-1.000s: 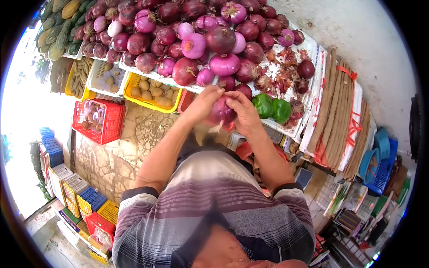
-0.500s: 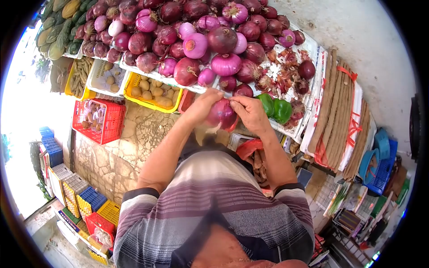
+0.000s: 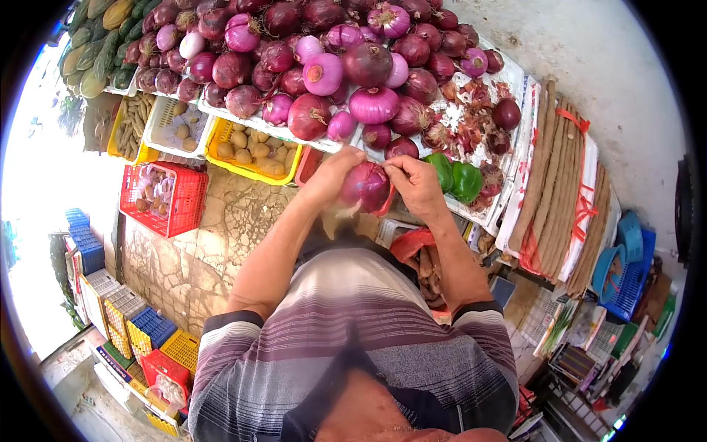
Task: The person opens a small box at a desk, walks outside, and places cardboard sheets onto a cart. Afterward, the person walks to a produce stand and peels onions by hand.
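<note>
In the head view my left hand (image 3: 333, 177) is wrapped round a large red onion (image 3: 366, 186), holding it in front of my chest. My right hand (image 3: 414, 183) pinches at the onion's upper right edge, thumb and forefinger together on what looks like a bit of its skin; the piece is too small to see well. Just beyond my hands lies a big pile of red onions (image 3: 309, 118) on white foam trays. Loose dry onion skins (image 3: 471, 125) are scattered at the pile's right side. Two green peppers (image 3: 465, 182) lie right of my right hand.
Long brown roots (image 3: 551, 180) tied with red tape lie at the right. A yellow crate (image 3: 213, 157) of round potato-like produce and a red crate (image 3: 199, 204) stand left. Below my right forearm is a red bag (image 3: 407, 244) with brown roots. A wall (image 3: 626, 81) rises at right.
My right hand has shifted slightly right, its fingertips drawing off the onion's upper edge. The onion has turned a little in my left hand, which stays in place.
</note>
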The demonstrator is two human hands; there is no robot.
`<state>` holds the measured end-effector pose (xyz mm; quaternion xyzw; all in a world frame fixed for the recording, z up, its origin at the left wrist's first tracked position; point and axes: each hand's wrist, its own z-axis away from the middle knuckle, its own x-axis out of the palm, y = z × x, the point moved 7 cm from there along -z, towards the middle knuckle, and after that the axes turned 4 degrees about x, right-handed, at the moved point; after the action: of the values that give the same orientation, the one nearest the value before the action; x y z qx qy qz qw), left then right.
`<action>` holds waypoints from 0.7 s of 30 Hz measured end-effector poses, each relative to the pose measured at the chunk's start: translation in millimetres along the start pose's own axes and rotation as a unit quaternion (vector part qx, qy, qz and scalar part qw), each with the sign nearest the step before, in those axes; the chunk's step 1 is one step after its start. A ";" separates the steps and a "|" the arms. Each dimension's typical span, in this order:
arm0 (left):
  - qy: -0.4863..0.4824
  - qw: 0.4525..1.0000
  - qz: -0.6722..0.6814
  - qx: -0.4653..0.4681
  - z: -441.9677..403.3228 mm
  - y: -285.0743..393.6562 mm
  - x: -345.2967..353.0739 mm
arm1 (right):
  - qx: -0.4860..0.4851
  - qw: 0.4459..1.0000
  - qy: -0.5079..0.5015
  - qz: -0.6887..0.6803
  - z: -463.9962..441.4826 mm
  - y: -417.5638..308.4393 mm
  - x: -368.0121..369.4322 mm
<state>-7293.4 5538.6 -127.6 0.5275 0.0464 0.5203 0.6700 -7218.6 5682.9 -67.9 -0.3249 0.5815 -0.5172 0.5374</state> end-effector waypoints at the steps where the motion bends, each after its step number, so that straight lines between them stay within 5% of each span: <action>1: 0.001 1.000 0.014 0.002 -2.9 -3.7 -2.8 | 0.002 1.000 -0.002 -0.002 1.9 -4.7 -0.4; 11: -0.012 0.999 -0.019 0.025 -9.4 -10.0 -7.8 | -0.155 0.963 0.029 0.216 -1.4 -23.7 -2.5; 16: -0.011 0.999 0.025 0.038 -5.9 -3.8 -8.4 | -0.003 1.000 0.022 0.014 -2.3 9.8 -4.7; 21: 0.007 0.994 0.070 0.082 -3.8 6.6 -5.4 | 0.069 0.976 0.028 -0.204 3.6 28.3 16.1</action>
<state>-7302.5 5536.4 -127.0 0.5790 0.0560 0.5641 0.5860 -7213.5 5674.2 -99.1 -0.3841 0.4806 -0.6640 0.4249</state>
